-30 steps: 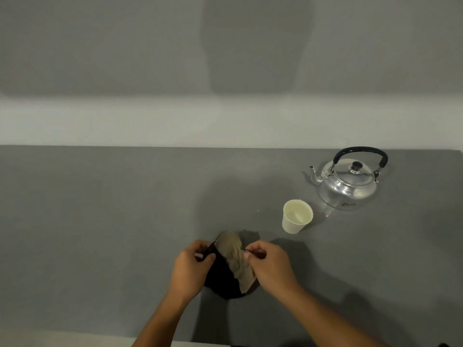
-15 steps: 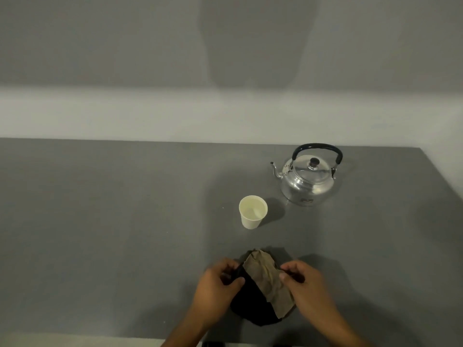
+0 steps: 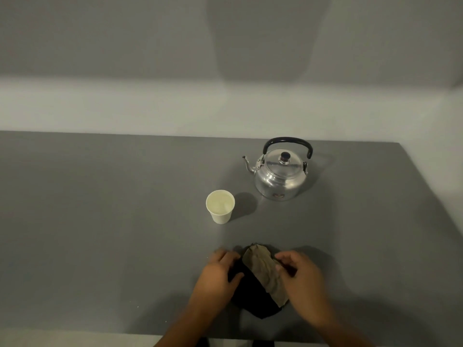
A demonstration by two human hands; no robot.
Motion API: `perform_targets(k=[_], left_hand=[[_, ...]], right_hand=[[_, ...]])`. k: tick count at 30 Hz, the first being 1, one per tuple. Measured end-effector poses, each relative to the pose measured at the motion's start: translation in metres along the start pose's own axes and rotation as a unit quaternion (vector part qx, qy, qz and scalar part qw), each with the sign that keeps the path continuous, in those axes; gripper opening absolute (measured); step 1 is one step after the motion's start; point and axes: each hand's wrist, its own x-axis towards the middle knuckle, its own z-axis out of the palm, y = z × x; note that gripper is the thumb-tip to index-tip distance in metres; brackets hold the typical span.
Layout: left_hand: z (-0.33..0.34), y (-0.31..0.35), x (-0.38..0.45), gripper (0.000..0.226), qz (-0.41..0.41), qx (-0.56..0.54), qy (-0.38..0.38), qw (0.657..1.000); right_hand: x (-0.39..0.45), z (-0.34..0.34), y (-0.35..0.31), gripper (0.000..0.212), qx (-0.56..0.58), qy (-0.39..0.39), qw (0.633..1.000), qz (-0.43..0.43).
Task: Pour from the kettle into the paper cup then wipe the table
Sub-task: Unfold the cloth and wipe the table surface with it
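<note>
A shiny metal kettle (image 3: 280, 177) with a black handle stands upright on the grey table (image 3: 100, 209), spout pointing left. A white paper cup (image 3: 220, 206) with clear liquid inside stands to the kettle's front left. Near the table's front edge lies a crumpled cloth (image 3: 263, 276), black with a tan side. My left hand (image 3: 218, 276) grips its left edge. My right hand (image 3: 303, 281) pinches its right edge. Both hands are blurred.
The table's right edge runs diagonally at the far right, its front edge just below my forearms. A pale wall rises behind the table. A few tiny specks lie on the table left of my left arm.
The view has swung right, so kettle and cup appear further left. My hands stay on the cloth, near the front edge.
</note>
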Motion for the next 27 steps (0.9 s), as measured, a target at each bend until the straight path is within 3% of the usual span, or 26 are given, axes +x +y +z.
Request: perform_targets(k=[4,6,8,11,15,24,27], left_hand=[[0.0,-0.006,-0.009,0.04,0.064,0.049,0.053,0.995],[-0.004,-0.015,-0.016,0.037,0.066,0.055,0.098,0.991],[-0.012,-0.03,-0.024,0.04,0.016,0.075,0.124,0.989],[-0.025,-0.055,-0.032,0.055,-0.058,0.099,0.131,0.985],[-0.04,-0.078,-0.039,0.076,-0.095,0.134,0.091,0.982],[-0.044,-0.087,-0.043,0.085,-0.071,0.189,0.05,0.978],[-0.044,-0.085,-0.042,0.087,-0.069,0.188,0.05,0.978]], right_hand=[[0.001,0.002,-0.005,0.023,-0.187,-0.032,0.965,-0.182],[-0.003,0.01,-0.006,0.034,-0.218,-0.084,0.942,-0.24],[-0.009,0.022,-0.002,0.049,-0.252,-0.14,0.921,-0.26],[-0.014,0.03,0.016,0.062,-0.304,-0.186,0.891,-0.281],[-0.002,0.013,0.035,0.058,-0.323,-0.174,0.877,-0.31],[0.052,0.037,-0.004,0.057,-0.296,-0.129,0.924,-0.206],[0.044,0.049,-0.011,0.055,-0.292,-0.141,0.921,-0.217]])
